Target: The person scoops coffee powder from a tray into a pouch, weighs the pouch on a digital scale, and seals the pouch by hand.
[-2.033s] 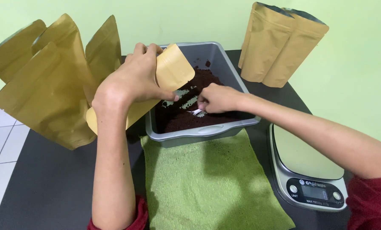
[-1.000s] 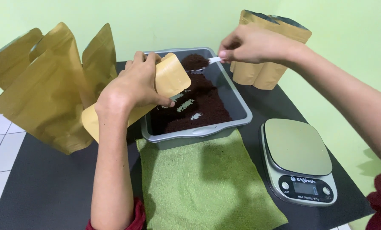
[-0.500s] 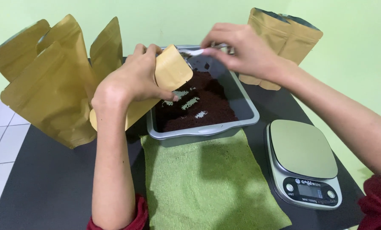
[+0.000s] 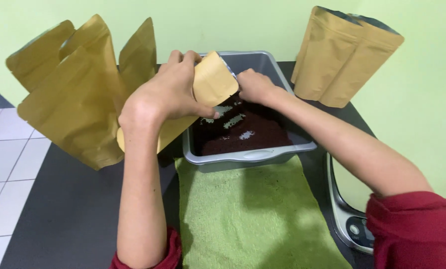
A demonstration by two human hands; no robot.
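Observation:
My left hand (image 4: 170, 94) grips a tan paper pouch (image 4: 210, 82) near its open top and holds it tilted over the left edge of a grey plastic tub (image 4: 250, 157). The tub holds dark brown ground powder (image 4: 248, 132) with a few bare patches of the bottom showing. My right hand (image 4: 253, 87) is at the pouch's mouth, over the powder, fingers closed; an earlier view showed a small white scoop in it, which the hand and pouch now hide.
Several empty tan pouches (image 4: 76, 94) stand at the left and two more pouches (image 4: 345, 55) at the back right. A green towel (image 4: 253, 214) lies in front of the tub. A digital kitchen scale (image 4: 350, 209) sits at the right on the dark table (image 4: 68, 214).
My right hand lifted out of the tub with a white scoop, swung up to the right, then came back left to the mouth of the pouch. The left hand kept the pouch in place.

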